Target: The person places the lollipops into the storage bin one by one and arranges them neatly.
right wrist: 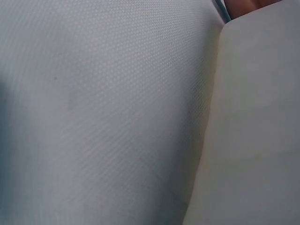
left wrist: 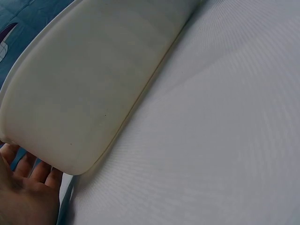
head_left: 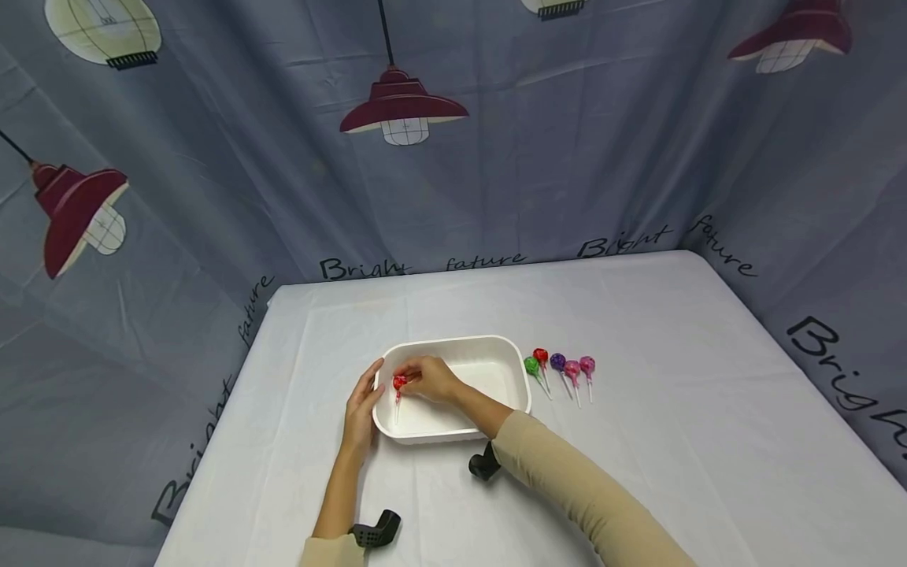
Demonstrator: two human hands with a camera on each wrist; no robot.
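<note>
In the head view a white tray [head_left: 489, 370] sits on the table, its left end between the two hands. My left hand [head_left: 361, 409] holds that end, thumb over the rim and fingers along the outer wall. The left wrist view shows these fingers [left wrist: 40, 171] against the tray's end wall. My right hand [head_left: 432, 379] reaches into the tray and pinches a red lollipop [head_left: 400, 383] by its head, the white stick pointing toward the near side. In the right wrist view the tray's side wall [right wrist: 253, 117] hides most of the hand work.
Right of the tray lie several lollipops: a green one [head_left: 532, 366], a red one [head_left: 541, 355], a purple one [head_left: 557, 361] and two pink ones [head_left: 572, 368]. A white cloth [head_left: 673, 441] covers the table. A grey curtain printed with lamps [head_left: 567, 173] hangs behind.
</note>
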